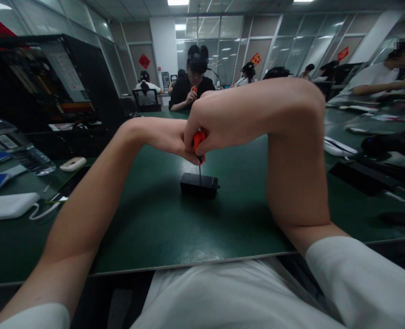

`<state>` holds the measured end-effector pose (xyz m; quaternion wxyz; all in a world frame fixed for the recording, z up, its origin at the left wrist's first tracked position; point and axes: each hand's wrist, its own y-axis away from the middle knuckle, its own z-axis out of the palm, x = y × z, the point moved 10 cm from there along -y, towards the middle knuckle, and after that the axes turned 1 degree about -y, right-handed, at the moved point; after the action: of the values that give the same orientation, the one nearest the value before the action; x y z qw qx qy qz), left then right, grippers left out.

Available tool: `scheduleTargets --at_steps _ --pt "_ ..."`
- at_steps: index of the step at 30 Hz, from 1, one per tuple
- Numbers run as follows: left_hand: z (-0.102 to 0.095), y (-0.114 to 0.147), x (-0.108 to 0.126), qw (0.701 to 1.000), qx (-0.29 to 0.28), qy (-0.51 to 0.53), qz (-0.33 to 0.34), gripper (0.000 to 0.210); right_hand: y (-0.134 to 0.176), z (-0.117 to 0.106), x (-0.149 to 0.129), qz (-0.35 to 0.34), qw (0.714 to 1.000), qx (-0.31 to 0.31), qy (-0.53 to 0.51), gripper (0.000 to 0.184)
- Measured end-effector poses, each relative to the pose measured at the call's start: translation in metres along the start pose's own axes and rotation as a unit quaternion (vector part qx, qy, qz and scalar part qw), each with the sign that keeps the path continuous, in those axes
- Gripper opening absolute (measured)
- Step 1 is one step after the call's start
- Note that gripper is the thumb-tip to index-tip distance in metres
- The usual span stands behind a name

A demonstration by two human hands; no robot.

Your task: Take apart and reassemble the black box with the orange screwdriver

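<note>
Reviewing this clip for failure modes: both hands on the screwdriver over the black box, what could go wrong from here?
1. Neither the left hand nor the right hand holds the small black box; it sits free on the green mat and may twist or slide under torque.
2. The orange-handled screwdriver has a thin shaft; pressing from above, the tip could slip off and gouge the box.

Screwdriver handle (198, 138) mostly hidden by right hand (216, 123); left hand (175, 141) partly hidden.
</note>
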<state>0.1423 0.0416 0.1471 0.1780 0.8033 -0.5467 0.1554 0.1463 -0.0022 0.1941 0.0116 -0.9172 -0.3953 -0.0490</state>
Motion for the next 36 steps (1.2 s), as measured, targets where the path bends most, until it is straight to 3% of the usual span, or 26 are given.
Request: scheduleTargets --at_steps 8,17,23,30,32,36 --pt "0.0 -0.001 0.006 1.0 0.01 -0.022 -0.01 0.029 0.005 -0.002 0.0 -0.008 0.999 0.027 0.024 0.016" --pt "0.003 -0.001 0.005 1.0 0.004 -0.011 0.006 0.024 0.0 0.001 -0.001 -0.003 1.0 -0.007 0.017 0.016" --pt "0.004 -0.002 0.005 1.0 -0.001 -0.006 0.009 0.024 0.0 -0.001 -0.001 -0.012 1.0 0.006 0.013 0.016" --pt "-0.002 -0.006 -0.007 0.999 0.028 -0.014 -0.023 0.04 -0.004 -0.001 0.008 0.022 1.0 -0.001 0.011 0.022" --pt "0.002 -0.006 -0.014 0.999 0.009 -0.023 -0.041 0.043 -0.006 0.0 0.013 0.034 0.999 -0.002 0.02 0.021" --pt "0.023 -0.002 -0.043 0.987 -0.084 -0.034 -0.132 0.053 -0.008 0.001 0.022 0.045 0.999 0.005 0.023 0.024"
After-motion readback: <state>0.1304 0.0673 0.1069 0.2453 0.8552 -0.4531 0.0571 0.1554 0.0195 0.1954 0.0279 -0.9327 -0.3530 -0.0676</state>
